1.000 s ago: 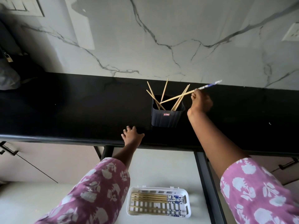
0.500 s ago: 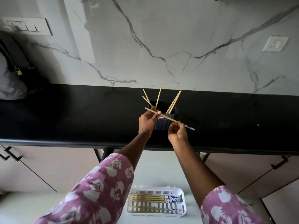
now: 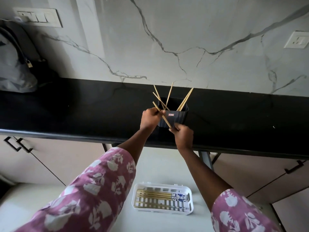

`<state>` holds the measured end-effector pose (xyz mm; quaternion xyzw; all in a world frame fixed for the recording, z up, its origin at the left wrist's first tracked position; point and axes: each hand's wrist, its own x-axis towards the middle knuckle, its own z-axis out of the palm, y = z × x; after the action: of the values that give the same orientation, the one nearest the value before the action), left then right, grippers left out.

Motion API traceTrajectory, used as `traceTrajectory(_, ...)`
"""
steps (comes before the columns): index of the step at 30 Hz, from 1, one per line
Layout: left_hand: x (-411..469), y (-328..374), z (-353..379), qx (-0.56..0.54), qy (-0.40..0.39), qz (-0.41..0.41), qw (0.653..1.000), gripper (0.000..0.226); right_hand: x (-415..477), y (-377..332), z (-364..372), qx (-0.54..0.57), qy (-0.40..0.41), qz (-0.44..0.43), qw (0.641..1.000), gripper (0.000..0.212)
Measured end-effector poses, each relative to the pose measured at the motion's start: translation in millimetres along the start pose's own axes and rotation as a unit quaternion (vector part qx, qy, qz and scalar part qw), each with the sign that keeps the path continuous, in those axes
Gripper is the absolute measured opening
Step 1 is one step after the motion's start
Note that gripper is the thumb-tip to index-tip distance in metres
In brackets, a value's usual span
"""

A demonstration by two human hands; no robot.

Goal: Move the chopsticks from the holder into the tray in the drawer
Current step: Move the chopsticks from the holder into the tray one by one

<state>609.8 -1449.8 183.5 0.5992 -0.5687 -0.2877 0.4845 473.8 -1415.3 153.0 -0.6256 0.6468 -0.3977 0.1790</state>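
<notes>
Pulled from the holder [image 3: 180, 119], one chopstick [image 3: 166, 120] is now pinched by the left hand [image 3: 149, 118] and the right hand [image 3: 183, 136], ready for the tray [image 3: 135, 196] at six o'clock.
</notes>
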Motion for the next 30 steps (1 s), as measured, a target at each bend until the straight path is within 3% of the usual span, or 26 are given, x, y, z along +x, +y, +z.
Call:
traceTrajectory(3, -6.1, -12.6, -0.7, -0.022, -0.014, -0.021, 0.999, 0.022, -3.2, 0.1, 13.1, -0.037, -0.048, -0.037, 0.997, 0.026)
traceTrajectory(6, -8.8, -32.3, -4.6, -0.042, -0.053, -0.062, 0.996, 0.023, -10.6, 5.5, 24.0, -0.041, -0.063, -0.02, 0.997, 0.023)
traceTrajectory(9, -7.2, -57.0, -13.3, -0.025, -0.066, -0.111, 0.991, 0.047, -20.9, 15.7, 33.1, -0.017, -0.106, 0.012, 0.994, 0.023)
traceTrajectory(13, 1.3, -93.8, -24.0, 0.151, -0.119, -0.208, 0.959, 0.069, -42.3, 40.3, 43.0, -0.002, -0.185, 0.082, 0.979, 0.022)
traceTrajectory(18, 13.4, -131.6, -44.2, 0.35, -0.167, -0.228, 0.893, 0.074, -80.0, 76.3, 54.6, -0.035, -0.293, 0.118, 0.948, 0.015)
traceTrajectory(21, 14.1, -140.3, -48.9, 0.356, -0.182, -0.28, 0.873, 0.087, -111.2, 95.8, 63.0, -0.094, -0.354, 0.087, 0.926, 0.012)
traceTrajectory(23, 15.6, -140.0, -43.3, 0.361, -0.192, -0.302, 0.861, 0.098, -128.2, 108.0, 69.6, -0.167, -0.401, 0.042, 0.9, 0.015)
traceTrajectory(25, 14.3, -138.2, -37.1, 0.374, -0.194, -0.31, 0.852, 0.104, -139.5, 119.2, 73.5, -0.195, -0.43, 0.049, 0.88, 0.025)
traceTrajectory(28, 14.8, -141.5, -33.0, 0.391, -0.194, -0.307, 0.846, 0.104, -148.6, 131.0, 80.7, -0.197, -0.422, 0.072, 0.882, 0.036)
traceTrajectory(30, 17.0, -143.7, -32.8, 0.397, -0.199, -0.309, 0.841, 0.105, -150.4, 131.4, 82.3, -0.256, -0.394, -0.023, 0.882, 0.03)
